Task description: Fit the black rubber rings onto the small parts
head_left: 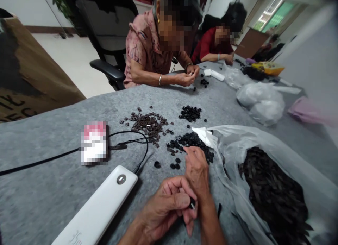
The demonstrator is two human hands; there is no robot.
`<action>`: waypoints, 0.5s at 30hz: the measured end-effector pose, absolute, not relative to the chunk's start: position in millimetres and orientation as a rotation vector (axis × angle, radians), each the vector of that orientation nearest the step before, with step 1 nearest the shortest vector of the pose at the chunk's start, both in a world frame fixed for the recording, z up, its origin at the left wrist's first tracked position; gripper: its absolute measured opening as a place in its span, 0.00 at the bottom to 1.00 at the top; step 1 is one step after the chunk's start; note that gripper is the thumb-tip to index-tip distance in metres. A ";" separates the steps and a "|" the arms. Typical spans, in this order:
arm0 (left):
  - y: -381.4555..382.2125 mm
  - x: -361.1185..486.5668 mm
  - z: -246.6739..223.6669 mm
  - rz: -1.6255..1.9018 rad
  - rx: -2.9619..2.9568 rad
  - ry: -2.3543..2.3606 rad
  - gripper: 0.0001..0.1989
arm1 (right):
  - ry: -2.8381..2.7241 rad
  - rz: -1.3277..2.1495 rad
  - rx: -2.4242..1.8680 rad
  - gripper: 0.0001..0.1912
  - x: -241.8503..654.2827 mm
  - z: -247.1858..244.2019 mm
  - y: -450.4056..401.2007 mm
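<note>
A small black piece (192, 203), its end showing a pale glint, is pinched between the thumb and fingers of the left hand (169, 199), low over the desk (47, 185). The right hand (197, 165) reaches past it, palm down, fingertips at the near edge of a pile of black round pieces (196, 140); whether those fingers grip one cannot be told. A few loose round pieces (175, 165) lie just left of the right hand. Behind the pile sits a smaller cluster of black round pieces (190, 113), and to its left a scatter of brown squarish pieces (149, 125). On the right, an opened clear plastic bag (237, 143) holds dark strips (274, 188). On the left lie a white device (97, 206) with a black cable (146, 143) at its corner and a blurred pink-and-white box (95, 143). Across the desk, a co-worker in a pink patterned shirt (150, 44) brings both hands (188, 76) together near more black pieces (204, 82); beyond sits a person in red (211, 44).
</note>
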State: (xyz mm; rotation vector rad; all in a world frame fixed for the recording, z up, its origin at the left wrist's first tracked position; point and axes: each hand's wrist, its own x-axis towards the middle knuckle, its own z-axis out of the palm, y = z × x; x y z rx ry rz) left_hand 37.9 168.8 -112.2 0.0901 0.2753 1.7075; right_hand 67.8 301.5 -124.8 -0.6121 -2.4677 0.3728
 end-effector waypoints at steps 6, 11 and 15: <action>166.4 25.8 -103.1 1.807 0.029 0.341 0.11 | -2.364 0.665 -0.818 0.16 30.4 -95.1 357.1; 167.1 16.8 -99.6 1.852 -0.046 0.381 0.12 | -2.439 0.704 -0.843 0.16 -6.5 -111.0 416.3; 166.8 14.0 -101.1 1.856 -0.064 0.376 0.12 | -2.470 0.728 -0.851 0.16 -25.5 -124.0 430.7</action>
